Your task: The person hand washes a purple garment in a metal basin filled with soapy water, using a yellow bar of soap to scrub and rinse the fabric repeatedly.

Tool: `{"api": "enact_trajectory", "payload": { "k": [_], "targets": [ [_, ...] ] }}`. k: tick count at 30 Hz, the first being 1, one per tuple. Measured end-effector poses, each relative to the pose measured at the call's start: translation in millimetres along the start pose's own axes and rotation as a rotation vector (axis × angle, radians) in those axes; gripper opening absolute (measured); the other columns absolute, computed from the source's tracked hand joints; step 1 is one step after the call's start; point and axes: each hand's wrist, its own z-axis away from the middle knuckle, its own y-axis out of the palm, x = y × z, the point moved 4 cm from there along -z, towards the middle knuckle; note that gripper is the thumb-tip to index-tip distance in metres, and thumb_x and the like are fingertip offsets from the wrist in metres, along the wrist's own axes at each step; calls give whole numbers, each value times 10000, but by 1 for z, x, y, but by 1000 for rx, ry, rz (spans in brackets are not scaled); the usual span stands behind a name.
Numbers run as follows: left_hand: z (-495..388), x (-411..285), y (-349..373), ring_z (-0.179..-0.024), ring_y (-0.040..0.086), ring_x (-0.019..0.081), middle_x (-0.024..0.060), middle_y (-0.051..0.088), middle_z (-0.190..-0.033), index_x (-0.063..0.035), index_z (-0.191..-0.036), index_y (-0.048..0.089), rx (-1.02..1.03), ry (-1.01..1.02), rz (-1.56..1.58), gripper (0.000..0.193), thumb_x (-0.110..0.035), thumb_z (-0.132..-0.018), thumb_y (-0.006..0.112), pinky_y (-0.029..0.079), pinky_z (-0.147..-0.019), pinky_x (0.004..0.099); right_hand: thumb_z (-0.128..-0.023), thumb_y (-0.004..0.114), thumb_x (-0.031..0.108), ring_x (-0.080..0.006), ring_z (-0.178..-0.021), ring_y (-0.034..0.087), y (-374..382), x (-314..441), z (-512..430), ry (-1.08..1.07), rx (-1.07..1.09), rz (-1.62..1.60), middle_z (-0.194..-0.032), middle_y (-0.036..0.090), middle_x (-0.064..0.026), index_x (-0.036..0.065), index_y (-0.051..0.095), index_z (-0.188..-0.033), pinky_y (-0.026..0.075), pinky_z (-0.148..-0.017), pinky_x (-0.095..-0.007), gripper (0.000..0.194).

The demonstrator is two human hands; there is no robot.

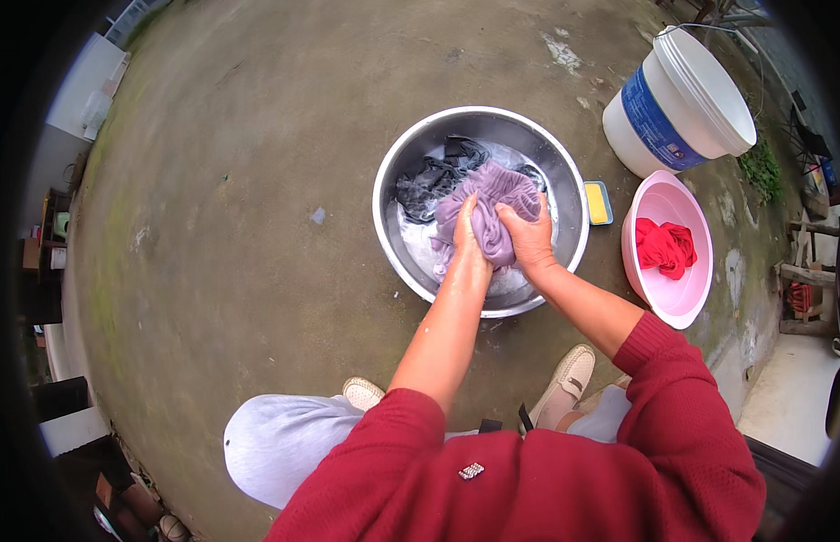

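A bunched mauve garment is gripped between both of my hands over a wide metal basin. My left hand has it from the left side, with the fingers partly hidden by the cloth. On the right, my right hand presses its thumb into the folds. Wet suds cover my left forearm. Behind the mauve cloth, dark wet clothing lies in soapy water inside the basin.
Just right of the basin sits a yellow soap bar in a blue dish. A pink tub beyond it holds a red cloth. A white bucket with a wire handle stands behind on the concrete ground.
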Motion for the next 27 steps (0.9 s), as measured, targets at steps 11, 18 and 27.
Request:
{"api": "enact_trajectory", "payload": {
  "k": [11,18,27],
  "targets": [
    [1,-14,-48,-1028,643,222,51,692,-979,-172,-1035,644,263,102,-26,228,-363,-966,542,527,-893,409,-687,786,156,-233,-861,660,45,21,31,-117,268,245,-927,683,-105,77,606,-1048,508,-821,-340,411],
    [-17,8,-46,-1022,614,214,48,645,-1090,-140,-1083,603,-104,71,-143,255,-339,-953,511,496,-894,386,-699,752,102,-195,-855,687,27,-5,-10,-89,97,254,-943,708,-83,89,590,-1048,530,-782,-340,384],
    [-5,9,-7,-1159,594,350,221,583,-1287,56,-1220,523,-105,104,-26,365,-102,-895,473,417,-1087,516,-731,680,111,-280,-932,689,-52,-37,-126,545,-7,-572,-947,723,-105,13,673,-923,528,-910,-438,216]
  ]
}}
